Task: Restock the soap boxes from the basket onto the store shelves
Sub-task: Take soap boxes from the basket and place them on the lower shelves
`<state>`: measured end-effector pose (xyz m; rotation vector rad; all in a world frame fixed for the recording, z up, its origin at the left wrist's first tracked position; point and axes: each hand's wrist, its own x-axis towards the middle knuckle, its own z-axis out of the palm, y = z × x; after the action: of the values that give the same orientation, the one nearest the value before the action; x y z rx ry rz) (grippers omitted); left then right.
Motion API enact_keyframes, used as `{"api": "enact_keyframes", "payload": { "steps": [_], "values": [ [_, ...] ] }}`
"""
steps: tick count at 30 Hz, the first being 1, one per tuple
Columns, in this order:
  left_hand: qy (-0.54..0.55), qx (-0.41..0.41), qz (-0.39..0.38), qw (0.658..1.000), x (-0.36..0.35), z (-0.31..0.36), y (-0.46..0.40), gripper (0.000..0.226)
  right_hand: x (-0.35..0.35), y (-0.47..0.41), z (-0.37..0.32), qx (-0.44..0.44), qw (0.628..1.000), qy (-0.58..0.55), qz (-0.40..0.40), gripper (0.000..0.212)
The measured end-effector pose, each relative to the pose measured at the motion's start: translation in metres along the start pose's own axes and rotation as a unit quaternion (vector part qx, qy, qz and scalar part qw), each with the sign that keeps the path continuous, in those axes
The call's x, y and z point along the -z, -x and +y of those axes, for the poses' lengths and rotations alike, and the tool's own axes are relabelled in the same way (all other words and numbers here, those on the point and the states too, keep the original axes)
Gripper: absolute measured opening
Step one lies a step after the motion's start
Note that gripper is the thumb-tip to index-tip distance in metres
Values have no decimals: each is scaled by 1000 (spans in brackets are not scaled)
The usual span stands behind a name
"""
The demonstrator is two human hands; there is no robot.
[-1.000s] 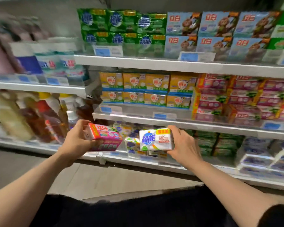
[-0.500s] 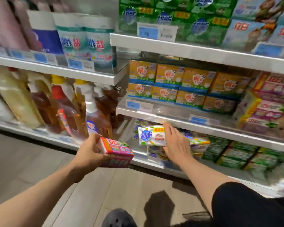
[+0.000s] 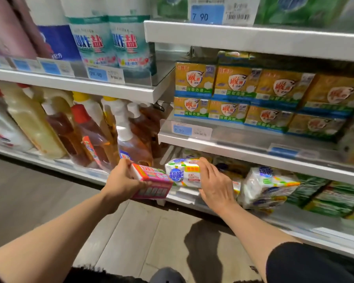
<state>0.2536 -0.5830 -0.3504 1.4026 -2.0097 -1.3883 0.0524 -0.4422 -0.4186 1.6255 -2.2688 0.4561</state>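
Observation:
My left hand (image 3: pixel 122 180) grips a pink and orange soap box (image 3: pixel 151 181), held in front of the bottom shelf edge (image 3: pixel 184 199). My right hand (image 3: pixel 215 184) holds a white soap pack with blue characters (image 3: pixel 182 174) at the opening of the bottom shelf, left of a stack of the same white soap packs (image 3: pixel 266 186). The basket is out of sight.
Yellow soap boxes (image 3: pixel 233 92) fill the shelf above, with its edge (image 3: pixel 243 148) just over my right hand. Amber liquid bottles (image 3: pixel 131 144) stand to the left, green soap packs (image 3: pixel 325 195) to the right. Grey floor lies below.
The view has dropped lower and closer to the bottom shelf. My right hand carried the white pack into the shelf opening; my left hand with the pink box came up beside it.

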Motion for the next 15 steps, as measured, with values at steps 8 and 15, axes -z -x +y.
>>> {"api": "enact_keyframes", "payload": {
  "steps": [8, 15],
  "values": [
    [9, 32, 4, 999, 12, -25, -15, 56, -51, -27, -11, 5, 999, 45, -2, 78],
    [-4, 42, -28, 999, 16, -36, -18, 54, -56, -23, -4, -11, 974, 124, -190, 70]
  ]
}}
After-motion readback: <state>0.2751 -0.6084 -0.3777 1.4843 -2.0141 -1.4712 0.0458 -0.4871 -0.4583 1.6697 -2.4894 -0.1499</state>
